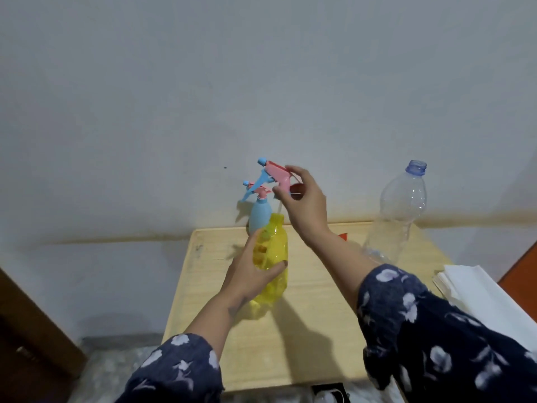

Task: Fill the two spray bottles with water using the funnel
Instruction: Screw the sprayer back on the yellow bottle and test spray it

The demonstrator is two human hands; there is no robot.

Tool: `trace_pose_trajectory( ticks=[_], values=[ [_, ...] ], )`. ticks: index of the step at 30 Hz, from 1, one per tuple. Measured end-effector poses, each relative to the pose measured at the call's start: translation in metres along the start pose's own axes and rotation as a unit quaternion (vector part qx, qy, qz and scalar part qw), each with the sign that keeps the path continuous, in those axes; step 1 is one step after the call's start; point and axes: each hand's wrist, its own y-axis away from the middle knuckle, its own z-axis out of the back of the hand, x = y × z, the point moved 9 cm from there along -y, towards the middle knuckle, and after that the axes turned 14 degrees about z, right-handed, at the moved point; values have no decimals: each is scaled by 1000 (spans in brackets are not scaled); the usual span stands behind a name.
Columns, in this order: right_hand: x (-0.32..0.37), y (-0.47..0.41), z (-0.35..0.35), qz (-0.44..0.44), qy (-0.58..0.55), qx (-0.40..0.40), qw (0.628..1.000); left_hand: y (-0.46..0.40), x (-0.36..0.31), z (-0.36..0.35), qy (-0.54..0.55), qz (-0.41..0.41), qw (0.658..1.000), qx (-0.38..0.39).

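Note:
My left hand (250,271) grips a clear yellow spray bottle (271,257) around its middle, held above the small wooden table (305,330) with its neck uncapped. My right hand (303,202) holds the pink and blue spray head (274,175) lifted just above that neck, with its thin dip tube reaching down toward the bottle mouth. Behind them a light blue spray bottle (259,215) stands upright at the table's far edge with its own trigger head on. A large clear plastic bottle (399,210) stands uncapped at the right. A red object (343,235), partly hidden by my right forearm, lies on the table.
A stack of white paper or cloth (476,289) lies at the table's right edge. A pale wall runs close behind the table. Dark wooden furniture (35,330) is at the lower left, and a dark object (328,391) sits below the table's front edge.

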Motion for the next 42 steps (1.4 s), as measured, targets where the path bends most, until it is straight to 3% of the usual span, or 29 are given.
trace_pose_trajectory(
  ticks=[5, 13, 22, 28, 31, 37, 42],
  values=[
    [-2, 18, -6, -16, -52, 19, 998, -2, -20, 5, 21, -6, 1000, 3],
    [7, 18, 0, -89, -128, 204, 967, 7, -22, 5, 43, -11, 996, 75],
    [14, 30, 2, -122, -174, 279, 936, 37, -27, 0, 109, 8, 978, 176],
    [26, 30, 4, -126, -193, 275, 933, 44, -33, -2, 119, 19, 968, 219],
    [27, 32, 7, -106, -168, 252, 947, 44, -31, 1, 110, 17, 977, 183],
    [21, 44, 14, -65, -114, 116, 985, 45, -32, 0, 83, -12, 990, 110],
    [22, 43, 16, -80, -119, 175, 974, 43, -27, 5, 46, 1, 995, 87]
  ],
)
